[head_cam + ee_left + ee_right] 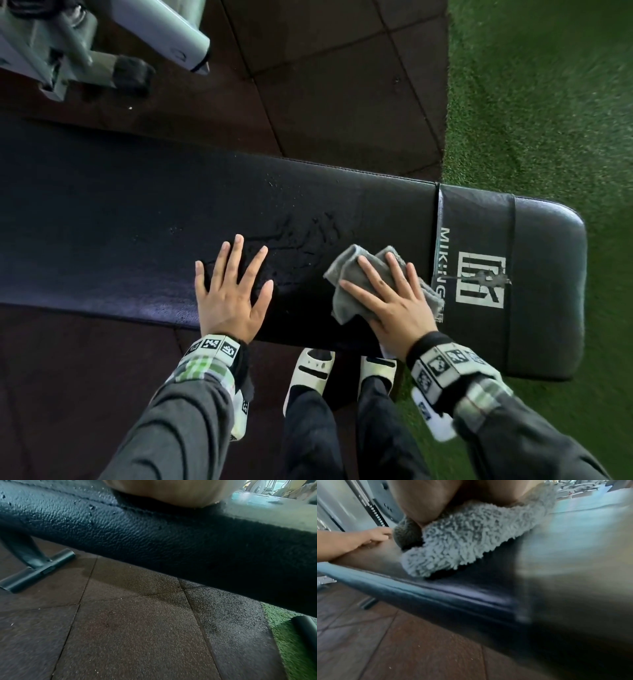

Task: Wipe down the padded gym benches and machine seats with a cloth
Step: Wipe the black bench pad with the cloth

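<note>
Both hands lay flat on the padded desk, the right one pressing a grey cloth.

The left hand (230, 294) rested with its fingers (236, 253) straight and spread on the black desk (102, 219), holding nothing. The right hand (390, 305) pressed the folded cloth (346, 270) down with fingers apart, near the white logo (479, 282). Only the left wrist view showed the desk's metal foot (39, 569) on the rubber floor tiles (137, 628). The right wrist view was blurred, its fingertips hidden.
</note>
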Demonstrator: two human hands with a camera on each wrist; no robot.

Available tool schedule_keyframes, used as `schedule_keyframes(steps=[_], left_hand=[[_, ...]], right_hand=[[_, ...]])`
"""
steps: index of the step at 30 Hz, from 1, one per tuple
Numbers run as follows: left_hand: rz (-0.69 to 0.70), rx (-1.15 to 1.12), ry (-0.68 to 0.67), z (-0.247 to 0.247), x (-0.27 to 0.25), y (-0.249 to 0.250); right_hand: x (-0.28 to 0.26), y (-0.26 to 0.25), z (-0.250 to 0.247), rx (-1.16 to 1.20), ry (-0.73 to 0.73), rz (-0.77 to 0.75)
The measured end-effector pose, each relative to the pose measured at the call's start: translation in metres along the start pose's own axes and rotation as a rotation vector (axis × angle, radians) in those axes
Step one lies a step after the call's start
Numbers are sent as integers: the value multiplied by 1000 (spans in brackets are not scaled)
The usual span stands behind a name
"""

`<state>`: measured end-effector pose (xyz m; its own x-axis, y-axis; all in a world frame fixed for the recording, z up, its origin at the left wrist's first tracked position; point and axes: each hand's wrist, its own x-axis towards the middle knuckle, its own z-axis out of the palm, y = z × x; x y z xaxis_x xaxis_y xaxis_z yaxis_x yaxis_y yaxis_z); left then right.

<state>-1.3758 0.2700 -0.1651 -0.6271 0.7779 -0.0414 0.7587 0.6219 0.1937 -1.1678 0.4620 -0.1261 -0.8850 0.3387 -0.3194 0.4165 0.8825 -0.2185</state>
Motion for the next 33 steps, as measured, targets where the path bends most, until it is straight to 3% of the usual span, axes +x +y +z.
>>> schedule_keyframes(steps=[6, 9, 11, 17, 25, 27, 29, 33], left_hand=[[3, -33, -25, -5, 2, -4], [-21, -21, -40, -8, 11, -11], [-50, -19, -50, -7, 22, -16], [-84, 12, -18, -2, 30, -14], [-92, 12, 17, -4, 31, -13], [-96, 6, 19, -4, 31, -13], [-101, 0, 17, -5, 31, -13], [-101, -2, 30, -6, 31, -12]], right_hand=[[3, -40, 17, -20, -25, -227], [-21, -26, 25, -107, -46, -379], [-37, -7, 27, -159, -49, -392], [-34, 35, 8, -60, -5, 18], [79, 27, -26, 92, 25, 311], [102, 9, -28, 84, 21, 254], [109, -13, -26, 38, 31, 96], [77, -25, -9, -62, 1, -247]])
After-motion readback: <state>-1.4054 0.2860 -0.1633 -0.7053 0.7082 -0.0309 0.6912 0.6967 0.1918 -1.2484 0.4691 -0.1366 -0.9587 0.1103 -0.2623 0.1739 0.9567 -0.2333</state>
